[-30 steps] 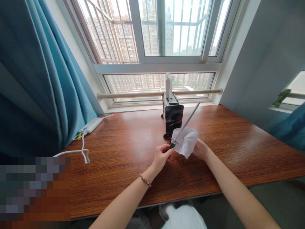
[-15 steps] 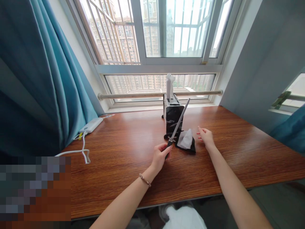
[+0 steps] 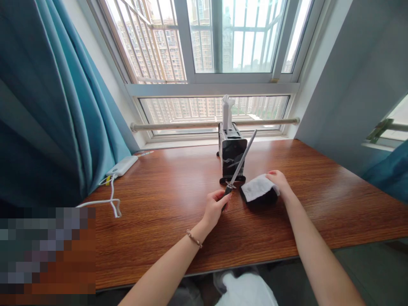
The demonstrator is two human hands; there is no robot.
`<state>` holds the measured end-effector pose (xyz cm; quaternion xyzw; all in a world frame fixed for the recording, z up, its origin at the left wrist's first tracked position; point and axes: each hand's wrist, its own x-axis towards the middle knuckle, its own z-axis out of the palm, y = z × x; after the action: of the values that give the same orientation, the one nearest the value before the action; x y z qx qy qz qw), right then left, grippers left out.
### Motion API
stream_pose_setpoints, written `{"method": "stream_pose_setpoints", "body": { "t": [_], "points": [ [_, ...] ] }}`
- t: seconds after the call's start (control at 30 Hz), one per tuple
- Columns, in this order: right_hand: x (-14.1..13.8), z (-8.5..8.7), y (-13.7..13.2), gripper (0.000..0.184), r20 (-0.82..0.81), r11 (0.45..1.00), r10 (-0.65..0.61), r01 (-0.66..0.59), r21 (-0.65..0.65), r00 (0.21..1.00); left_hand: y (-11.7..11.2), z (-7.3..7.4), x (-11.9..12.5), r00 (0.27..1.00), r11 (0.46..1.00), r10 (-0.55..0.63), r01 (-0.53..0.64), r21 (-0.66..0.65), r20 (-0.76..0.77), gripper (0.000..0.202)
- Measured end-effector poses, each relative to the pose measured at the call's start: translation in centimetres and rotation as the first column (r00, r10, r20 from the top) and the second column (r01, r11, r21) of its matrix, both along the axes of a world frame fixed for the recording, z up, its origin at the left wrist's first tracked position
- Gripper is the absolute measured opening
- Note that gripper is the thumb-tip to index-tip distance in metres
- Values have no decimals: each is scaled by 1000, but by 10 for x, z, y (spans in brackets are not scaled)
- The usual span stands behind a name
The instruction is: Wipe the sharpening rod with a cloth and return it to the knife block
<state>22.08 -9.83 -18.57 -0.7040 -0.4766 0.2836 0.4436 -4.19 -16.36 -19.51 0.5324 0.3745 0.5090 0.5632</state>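
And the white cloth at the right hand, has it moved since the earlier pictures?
Yes, to the right. Judged against the black box, the white cloth is now farther right than in both earlier pictures.

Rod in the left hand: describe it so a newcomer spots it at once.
Over the brown table below the window, find the left hand, with a bracelet at its wrist. It grips the rod by a black handle; unlike the black-fronted box behind it, the rod is slim, gray and slanted upward.
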Motion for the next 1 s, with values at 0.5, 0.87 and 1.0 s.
{"method": "stream_pose_setpoints", "body": {
  "t": [0.5,0.87,1.0],
  "points": [
    [-10,-13,-3,47,699,952,305,-182,-247,647,2,-3,0,1000,1000,-11,11,0,20,28],
    [-18,-6,0,24,170,911,284,-321,260,944,2,-5,0,999,1000,-21,20,17,25,27],
    [-18,-3,3,34,-455,872,389,-160,462,801,1,-6,0,1000,1000,-16,16,27,25,26]
  ]
}}
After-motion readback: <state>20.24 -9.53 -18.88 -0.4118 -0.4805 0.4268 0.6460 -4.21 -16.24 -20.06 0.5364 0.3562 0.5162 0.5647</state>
